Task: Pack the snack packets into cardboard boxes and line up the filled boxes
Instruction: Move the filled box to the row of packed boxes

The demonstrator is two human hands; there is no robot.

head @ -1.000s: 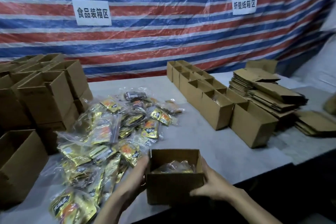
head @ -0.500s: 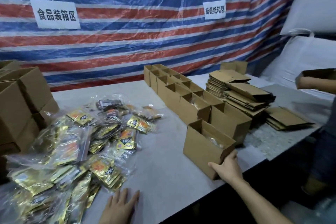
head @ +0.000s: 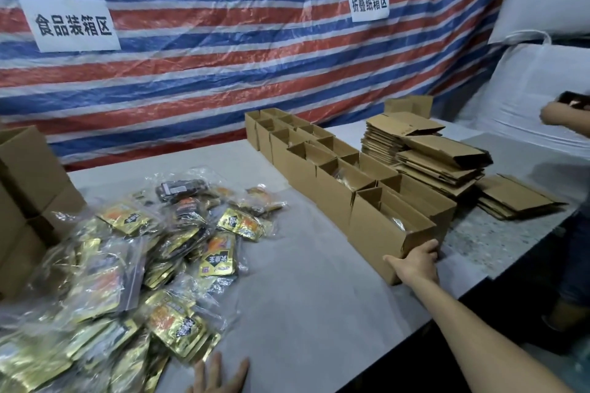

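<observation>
Filled box sits at the near end of the row, on the right of the desk. Right grip clasps its near end, fingers curled round the corner. Left grip lies flat with fingers spread, holding nothing. Push along the row axis, butt it to its neighbour, square the sides, and keep it level because the top is open.

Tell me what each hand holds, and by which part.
The right hand grips the nearest cardboard box at its near end, thumb on the long side, fingers across the end face. The left hand lies flat on the table, holding nothing.
</observation>
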